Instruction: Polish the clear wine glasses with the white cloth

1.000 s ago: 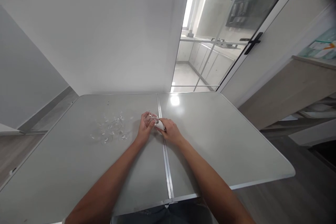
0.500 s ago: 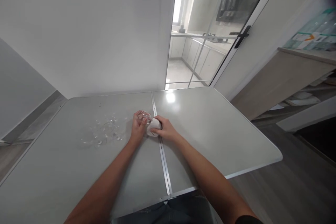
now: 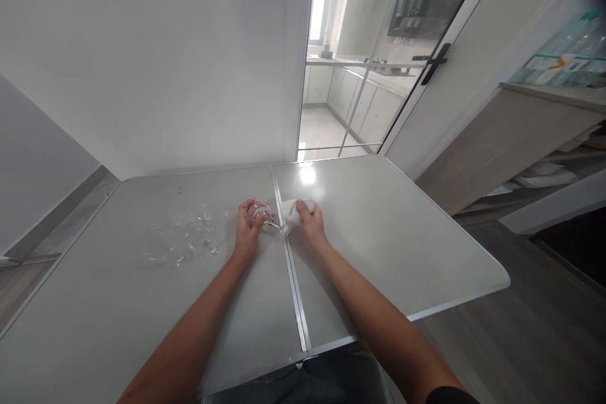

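Observation:
My left hand (image 3: 246, 230) is closed around the bowl of a clear wine glass (image 3: 271, 222), which lies tilted with its stem and foot pointing right. A white cloth or tissue (image 3: 290, 207) is pinched in my right hand (image 3: 312, 226), just to the right of the glass's foot. Both hands are above the table's middle seam. Several more clear glasses (image 3: 180, 257) stand on the table to the left; their outlines blend into the surface, so their exact shapes are hard to make out.
The pale table (image 3: 388, 233) has a metal seam (image 3: 294, 290) across it and backs onto a white wall (image 3: 189, 76). Beyond its right side are a glass door (image 3: 364, 101) and a shelf unit (image 3: 511, 132) with bottles (image 3: 568, 57) on top.
My right hand has drawn the white cloth off the wine glass, moving slightly right and up. The stem and foot, covered before, now show. My left hand stays in place.

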### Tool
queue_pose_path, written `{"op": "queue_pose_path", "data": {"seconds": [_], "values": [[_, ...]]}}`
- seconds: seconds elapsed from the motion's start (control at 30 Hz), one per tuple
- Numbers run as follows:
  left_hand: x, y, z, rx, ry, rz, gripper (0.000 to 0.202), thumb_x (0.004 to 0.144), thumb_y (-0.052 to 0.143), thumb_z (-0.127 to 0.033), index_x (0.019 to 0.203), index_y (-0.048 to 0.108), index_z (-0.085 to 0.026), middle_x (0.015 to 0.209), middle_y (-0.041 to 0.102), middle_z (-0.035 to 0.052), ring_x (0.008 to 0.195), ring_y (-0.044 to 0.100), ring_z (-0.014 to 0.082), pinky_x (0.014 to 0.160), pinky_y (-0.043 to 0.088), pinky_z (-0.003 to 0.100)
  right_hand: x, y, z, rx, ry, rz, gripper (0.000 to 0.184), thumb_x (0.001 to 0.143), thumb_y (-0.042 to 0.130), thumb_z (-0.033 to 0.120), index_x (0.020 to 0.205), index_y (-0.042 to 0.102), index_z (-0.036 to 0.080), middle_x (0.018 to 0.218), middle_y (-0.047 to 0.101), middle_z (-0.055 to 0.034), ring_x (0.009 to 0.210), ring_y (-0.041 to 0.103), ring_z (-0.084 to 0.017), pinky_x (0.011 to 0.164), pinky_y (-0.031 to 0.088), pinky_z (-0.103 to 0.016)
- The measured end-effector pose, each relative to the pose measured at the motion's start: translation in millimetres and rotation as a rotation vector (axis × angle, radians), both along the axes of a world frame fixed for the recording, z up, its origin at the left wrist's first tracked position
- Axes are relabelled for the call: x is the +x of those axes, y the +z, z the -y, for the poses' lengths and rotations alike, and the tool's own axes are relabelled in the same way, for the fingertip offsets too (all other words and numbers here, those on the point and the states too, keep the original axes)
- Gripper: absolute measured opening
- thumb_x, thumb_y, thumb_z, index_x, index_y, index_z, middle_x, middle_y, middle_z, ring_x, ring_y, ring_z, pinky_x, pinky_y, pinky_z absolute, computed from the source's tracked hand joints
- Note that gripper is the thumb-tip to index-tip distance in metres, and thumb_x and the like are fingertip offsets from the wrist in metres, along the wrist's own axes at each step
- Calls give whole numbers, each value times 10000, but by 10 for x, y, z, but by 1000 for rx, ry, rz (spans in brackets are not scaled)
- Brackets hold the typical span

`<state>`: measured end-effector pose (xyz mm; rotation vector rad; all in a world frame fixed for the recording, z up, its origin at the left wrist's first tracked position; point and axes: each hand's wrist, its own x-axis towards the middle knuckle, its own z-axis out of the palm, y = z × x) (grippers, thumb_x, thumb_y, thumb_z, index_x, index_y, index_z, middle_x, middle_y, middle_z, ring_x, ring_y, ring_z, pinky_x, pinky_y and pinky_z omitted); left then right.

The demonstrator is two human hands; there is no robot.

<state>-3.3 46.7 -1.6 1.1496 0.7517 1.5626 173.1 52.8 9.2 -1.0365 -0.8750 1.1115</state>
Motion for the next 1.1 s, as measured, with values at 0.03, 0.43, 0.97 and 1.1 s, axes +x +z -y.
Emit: {"op": "queue_pose_path", "data": {"seconds": [0.03,0.43,0.97,1.1], "values": [[3,17,6,5,13,19,507,854,721,-442,1231,426,-274,1223,599,91,947,697,193,803,575,344,61,9,-13,14,-147,26,350,841,651,545,886,554,211,806,582,0,723,524,-144,683,445,-253],[22,107,58,34,83,-14,675,675,888,-292,1180,440,-290,1186,638,64,973,705,207,839,592,372,-136,-80,15,-14,225,-229,333,749,749,380,983,549,251,971,621,-16,835,582,-161,705,505,-280],[7,-59,5,168,73,-323,99,775,808,-321,795,790,-226,932,727,90,872,700,221,844,595,431,-71,36,60,-108,173,-230,313,745,789,436,870,672,173,872,667,-70,797,617,-188,719,524,-304],[-5,-62,47,88,48,-268,114,744,833,-301,782,770,-214,925,739,84,894,703,223,850,587,424,-10,34,34,4,41,-93,381,710,807,380,1002,609,235,875,605,-1,767,565,-143,689,495,-253]]}}
